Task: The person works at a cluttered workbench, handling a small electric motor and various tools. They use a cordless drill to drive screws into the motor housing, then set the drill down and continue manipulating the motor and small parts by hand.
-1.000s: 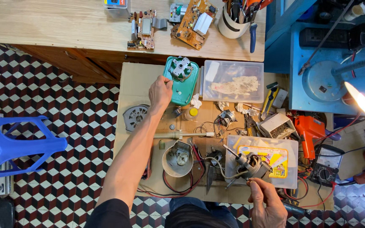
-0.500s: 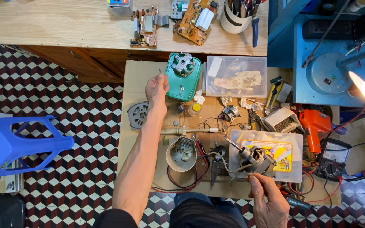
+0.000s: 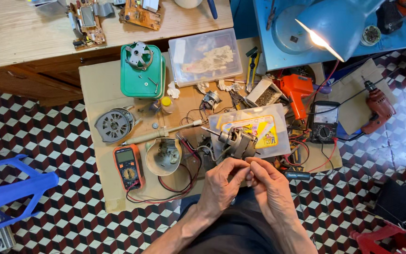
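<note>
My left hand [image 3: 222, 186] and my right hand [image 3: 269, 184] meet fingertip to fingertip over the front edge of the cardboard-topped low table [image 3: 100, 80]. Both pinch a small part that is too small to identify. Just beyond the fingertips a small electric motor [image 3: 238, 141] with a bare shaft rests on a clear plastic case with a yellow label [image 3: 264, 129]. A dark-handled tool [image 3: 297, 175] lies beside my right hand.
An orange multimeter [image 3: 128, 165], beige motor cup [image 3: 164, 156], long wooden-handled tool [image 3: 158, 135] and round metal rotor [image 3: 113, 124] lie to the left. At the back are a green box [image 3: 142, 77] and clear container [image 3: 205, 56]. An orange gun-shaped tool [image 3: 294, 91], black meter [image 3: 323, 122], red drill [image 3: 379, 103] and lit blue lamp [image 3: 339, 23] are on the right. A blue stool [image 3: 10, 188] stands on the floor.
My left hand has drawn back from the green box to the table's front edge and joined my right hand. The view has moved closer and shifted right.
</note>
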